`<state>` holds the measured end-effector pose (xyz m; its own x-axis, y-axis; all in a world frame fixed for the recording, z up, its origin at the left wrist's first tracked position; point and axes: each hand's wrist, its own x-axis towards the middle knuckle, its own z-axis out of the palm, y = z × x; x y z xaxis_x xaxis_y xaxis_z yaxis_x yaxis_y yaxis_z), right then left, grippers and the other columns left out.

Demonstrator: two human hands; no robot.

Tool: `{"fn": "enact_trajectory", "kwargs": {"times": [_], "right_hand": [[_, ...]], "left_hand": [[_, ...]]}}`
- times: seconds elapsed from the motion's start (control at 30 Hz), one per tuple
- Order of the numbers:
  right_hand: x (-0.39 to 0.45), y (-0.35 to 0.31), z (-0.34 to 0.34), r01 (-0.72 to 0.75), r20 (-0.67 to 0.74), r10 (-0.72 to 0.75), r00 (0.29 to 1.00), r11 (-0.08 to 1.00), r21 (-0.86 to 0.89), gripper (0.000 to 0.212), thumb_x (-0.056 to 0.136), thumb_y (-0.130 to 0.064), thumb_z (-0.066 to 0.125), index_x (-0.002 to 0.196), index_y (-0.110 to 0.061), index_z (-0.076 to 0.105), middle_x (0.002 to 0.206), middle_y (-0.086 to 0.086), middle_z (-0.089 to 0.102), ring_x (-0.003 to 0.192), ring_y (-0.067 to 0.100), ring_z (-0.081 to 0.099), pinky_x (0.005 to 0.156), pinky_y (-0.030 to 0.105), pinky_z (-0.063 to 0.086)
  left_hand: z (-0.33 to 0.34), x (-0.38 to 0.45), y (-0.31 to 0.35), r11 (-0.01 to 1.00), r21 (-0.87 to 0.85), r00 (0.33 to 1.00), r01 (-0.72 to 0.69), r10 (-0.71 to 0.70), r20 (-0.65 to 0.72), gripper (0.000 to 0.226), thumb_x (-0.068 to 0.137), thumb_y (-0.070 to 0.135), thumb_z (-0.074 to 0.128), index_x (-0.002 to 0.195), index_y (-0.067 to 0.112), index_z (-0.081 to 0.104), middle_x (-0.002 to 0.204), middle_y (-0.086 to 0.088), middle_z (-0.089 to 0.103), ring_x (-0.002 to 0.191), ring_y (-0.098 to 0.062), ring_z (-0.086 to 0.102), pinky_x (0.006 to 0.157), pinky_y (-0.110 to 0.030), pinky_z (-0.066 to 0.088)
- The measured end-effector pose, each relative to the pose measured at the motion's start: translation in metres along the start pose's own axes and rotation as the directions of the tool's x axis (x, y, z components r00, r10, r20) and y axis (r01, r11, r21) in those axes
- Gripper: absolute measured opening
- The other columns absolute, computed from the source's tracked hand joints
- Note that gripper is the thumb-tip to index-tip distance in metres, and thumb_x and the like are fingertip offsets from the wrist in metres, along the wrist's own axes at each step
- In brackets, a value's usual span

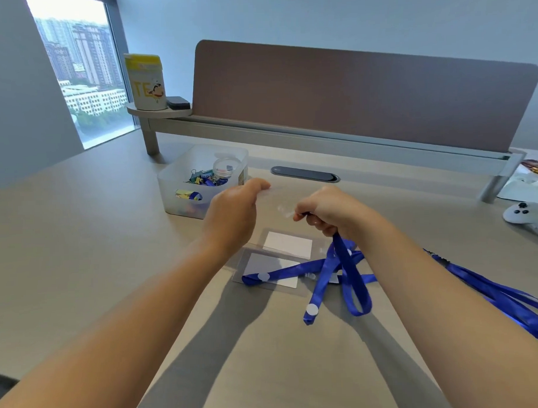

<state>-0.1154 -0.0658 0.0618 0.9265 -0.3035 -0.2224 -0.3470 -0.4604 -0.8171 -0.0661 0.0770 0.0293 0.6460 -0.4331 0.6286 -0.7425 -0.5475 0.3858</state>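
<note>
Two bare hands raised just above the bench (80, 241), side by side near its middle.

Far left, a window (74, 73). Right of it, a small shelf (155, 113) carrying a yellow-lidded canister (146, 83), with a dark block (178, 102) just beside it. Lower down, standing on the bench, a clear bin (172, 182) with coloured binder clips (204, 178) inside, just behind the left hand (231, 214).

Left hand: grip pinched together on the upper left edge of a clear sleeve (276, 200), fingertips curled over that edge. Sleeve nearly see-through, held in the air between both hands, outline faint.

Right hand (332, 212): grip clamped in a fist on the top end of a blue lanyard (346, 271), right at the sleeve's right edge. Join between lanyard and sleeve too blurred to tell. Lanyard hanging down from the fist, its loops resting on the bench and crossing two badge holders (289, 244), both lying flat under the hands with white cards inside, one partly overlapping the other.

Behind the hands, a dark oval cable slot (304, 173) set in the bench, then an upright divider panel (349, 100).

Further right, more lanyards (493, 290) stretched along the bench beside the right forearm. Far right, a white controller (524, 214) lying on the bench.
</note>
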Motion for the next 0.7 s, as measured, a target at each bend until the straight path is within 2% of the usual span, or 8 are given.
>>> {"fn": "enact_trajectory", "kwargs": {"times": [0.07,0.2,0.3,0.37,0.43,0.5,0.57,0.7], "right_hand": [[-0.005,0.005,-0.002,0.007,-0.065,-0.013,0.998,0.996,-0.085,0.023,0.086,-0.007,0.049,0.064,-0.004,0.058,0.047,0.002,0.038,0.042,0.013,0.026,0.042,0.021,0.022],[-0.018,0.024,-0.015,0.192,-0.362,-0.17,0.916,0.981,0.024,0.025,0.093,-0.016,0.047,0.083,0.0,0.064,0.054,0.003,0.044,0.047,0.012,0.035,0.049,0.02,0.03],[-0.03,0.049,-0.025,0.179,-0.48,-0.137,0.866,0.983,0.042,0.027,0.097,-0.015,0.037,0.101,-0.002,0.06,0.059,0.001,0.045,0.05,0.012,0.037,0.052,0.023,0.033],[-0.037,0.072,-0.028,0.094,-0.47,-0.057,0.881,0.994,0.056,0.031,0.097,-0.012,0.033,0.116,-0.003,0.055,0.063,-0.001,0.046,0.053,0.011,0.039,0.058,0.028,0.037],[-0.045,0.092,-0.025,0.025,-0.413,0.005,0.911,0.998,0.065,0.032,0.096,-0.007,0.033,0.118,-0.002,0.054,0.065,-0.001,0.045,0.055,0.011,0.04,0.063,0.03,0.038],[-0.05,0.108,-0.021,0.005,-0.337,0.026,0.941,0.996,0.09,0.028,0.094,-0.001,0.036,0.113,0.003,0.057,0.063,0.0,0.045,0.055,0.011,0.042,0.062,0.029,0.042],[-0.049,0.116,-0.016,0.021,-0.303,0.013,0.953,0.994,0.107,0.024,0.091,0.002,0.045,0.108,0.007,0.061,0.064,0.001,0.049,0.056,0.01,0.046,0.061,0.023,0.046],[-0.034,0.12,-0.011,0.033,-0.372,-0.043,0.927,0.999,-0.032,0.017,0.084,-0.004,0.058,0.094,0.004,0.07,0.082,0.013,0.065,0.059,0.006,0.048,0.057,0.018,0.04]], "left_hand": [[0.001,-0.003,0.002,0.999,0.028,1.0,-0.016,0.016,-0.01,0.026,0.087,0.003,0.05,0.112,0.001,0.057,0.107,-0.025,0.067,0.095,-0.039,0.064,0.075,-0.041,0.054],[0.011,-0.012,0.01,0.998,0.036,0.998,-0.042,0.041,0.046,0.026,0.089,-0.002,0.045,0.111,0.001,0.058,0.1,-0.025,0.069,0.089,-0.039,0.065,0.078,-0.042,0.052],[0.023,-0.021,0.02,0.996,0.082,0.987,-0.041,0.028,0.159,0.029,0.091,-0.001,0.042,0.117,0.005,0.052,0.106,-0.022,0.066,0.094,-0.034,0.061,0.081,-0.038,0.05],[0.032,-0.025,0.028,0.99,0.126,0.974,-0.058,0.028,0.227,0.031,0.09,-0.002,0.041,0.118,0.007,0.05,0.108,-0.02,0.064,0.096,-0.032,0.057,0.08,-0.037,0.046],[0.041,-0.03,0.035,0.987,0.135,0.958,-0.084,0.043,0.284,0.033,0.088,-0.005,0.042,0.118,0.006,0.051,0.113,-0.02,0.061,0.102,-0.033,0.053,0.083,-0.037,0.044],[0.048,-0.034,0.038,0.982,0.129,0.945,-0.138,0.091,0.313,0.033,0.084,-0.008,0.049,0.115,0.004,0.053,0.118,-0.021,0.057,0.104,-0.035,0.052,0.084,-0.039,0.046],[0.054,-0.036,0.036,0.972,0.145,0.94,-0.186,0.133,0.313,0.034,0.079,-0.008,0.057,0.111,0.004,0.056,0.114,-0.021,0.056,0.095,-0.036,0.054,0.077,-0.041,0.051],[0.057,-0.035,0.038,0.965,0.153,0.926,-0.214,0.15,0.346,0.036,0.076,-0.013,0.057,0.109,0.001,0.057,0.106,-0.024,0.058,0.089,-0.038,0.055,0.069,-0.038,0.047]]}}
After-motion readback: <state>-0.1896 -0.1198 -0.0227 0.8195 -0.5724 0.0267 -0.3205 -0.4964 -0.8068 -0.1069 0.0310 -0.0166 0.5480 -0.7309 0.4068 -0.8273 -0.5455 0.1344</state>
